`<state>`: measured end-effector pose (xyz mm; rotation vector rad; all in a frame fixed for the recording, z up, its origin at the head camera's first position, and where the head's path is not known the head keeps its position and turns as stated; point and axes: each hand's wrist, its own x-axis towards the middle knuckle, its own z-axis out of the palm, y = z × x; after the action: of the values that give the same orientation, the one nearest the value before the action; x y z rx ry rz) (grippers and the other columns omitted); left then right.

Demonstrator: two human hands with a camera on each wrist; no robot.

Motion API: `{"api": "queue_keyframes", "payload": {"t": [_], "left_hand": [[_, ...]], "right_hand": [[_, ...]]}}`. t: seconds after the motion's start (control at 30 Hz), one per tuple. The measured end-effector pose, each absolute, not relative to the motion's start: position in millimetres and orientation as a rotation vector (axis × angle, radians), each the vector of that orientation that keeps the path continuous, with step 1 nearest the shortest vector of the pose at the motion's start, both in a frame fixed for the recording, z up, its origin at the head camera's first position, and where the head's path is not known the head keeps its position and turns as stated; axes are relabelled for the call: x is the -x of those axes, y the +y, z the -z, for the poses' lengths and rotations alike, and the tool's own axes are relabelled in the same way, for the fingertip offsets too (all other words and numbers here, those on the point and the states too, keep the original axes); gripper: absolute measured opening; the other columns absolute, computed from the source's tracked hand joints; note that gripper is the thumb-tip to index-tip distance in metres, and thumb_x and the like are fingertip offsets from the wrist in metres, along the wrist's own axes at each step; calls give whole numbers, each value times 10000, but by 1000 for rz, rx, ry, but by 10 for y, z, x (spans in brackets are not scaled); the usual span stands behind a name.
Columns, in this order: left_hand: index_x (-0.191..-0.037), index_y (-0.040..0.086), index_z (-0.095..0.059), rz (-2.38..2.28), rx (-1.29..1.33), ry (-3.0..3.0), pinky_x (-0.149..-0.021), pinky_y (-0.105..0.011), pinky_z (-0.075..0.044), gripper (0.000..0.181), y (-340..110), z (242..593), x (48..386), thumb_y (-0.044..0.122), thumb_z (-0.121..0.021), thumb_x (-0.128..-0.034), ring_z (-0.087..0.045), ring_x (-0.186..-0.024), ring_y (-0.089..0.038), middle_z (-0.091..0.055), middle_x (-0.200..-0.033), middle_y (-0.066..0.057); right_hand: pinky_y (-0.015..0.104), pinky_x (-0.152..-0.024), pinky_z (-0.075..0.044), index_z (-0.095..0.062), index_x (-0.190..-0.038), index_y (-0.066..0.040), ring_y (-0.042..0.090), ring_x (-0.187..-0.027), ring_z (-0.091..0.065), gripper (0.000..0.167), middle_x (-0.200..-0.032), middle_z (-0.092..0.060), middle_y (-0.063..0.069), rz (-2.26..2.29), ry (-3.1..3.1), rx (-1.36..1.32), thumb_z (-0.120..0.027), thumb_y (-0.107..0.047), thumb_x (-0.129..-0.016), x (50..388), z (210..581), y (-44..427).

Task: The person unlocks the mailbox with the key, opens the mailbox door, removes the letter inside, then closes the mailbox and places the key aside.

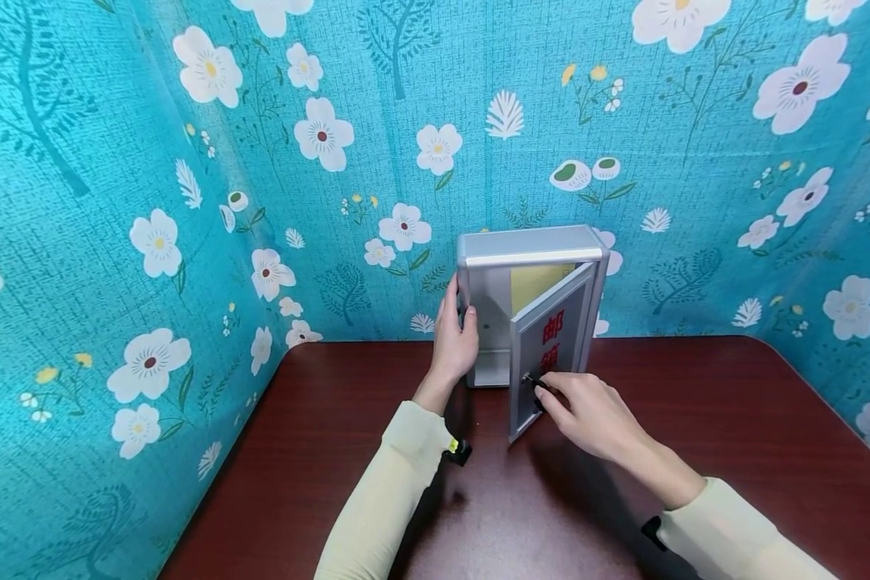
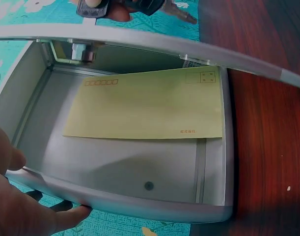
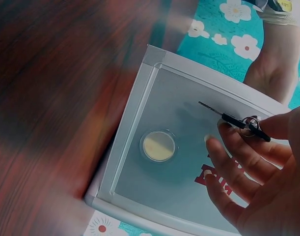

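A grey metal mailbox (image 1: pixel 529 243) stands upright on the table, its door (image 1: pixel 547 342) swung partway open with red characters on its face. My left hand (image 1: pixel 455 342) holds the box's left side, thumb at the front rim and fingers round the outer wall. Inside, a yellow envelope (image 2: pixel 145 105) leans against the back. My right hand (image 1: pixel 587 407) pinches a black-headed key (image 3: pixel 233 120) on a small ring, in front of the door. The key's bare metal blade shows in the right wrist view. A lock body (image 2: pixel 81 51) sits on the door's inner side.
The box rests toward the back of a dark red wooden table (image 1: pixel 319 451). Blue flowered cloth (image 1: pixel 377 105) hangs behind and at the sides. A round clear window (image 3: pixel 158 146) is set in the door. The door's free edge projects toward the person.
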<state>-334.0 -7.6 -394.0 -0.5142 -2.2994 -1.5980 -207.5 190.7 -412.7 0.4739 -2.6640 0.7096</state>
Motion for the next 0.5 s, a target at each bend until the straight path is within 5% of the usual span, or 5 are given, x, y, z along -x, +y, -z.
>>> {"api": "queue_keyframes", "payload": {"t": [0.5], "left_hand": [[-1658,218,-164,1603,503,-2300,-1194,-465,-320,631,-68,3941,3339,136,-444,-1099,-264,-1526,-222,-278,-1664,-72]], "right_hand": [[460,-789,-588,-762,-1138,-105,172,-935,-696,197,-1074,-750,28,-740,-2689,-483,-667,-193,-989,1973,4121,2069]]}}
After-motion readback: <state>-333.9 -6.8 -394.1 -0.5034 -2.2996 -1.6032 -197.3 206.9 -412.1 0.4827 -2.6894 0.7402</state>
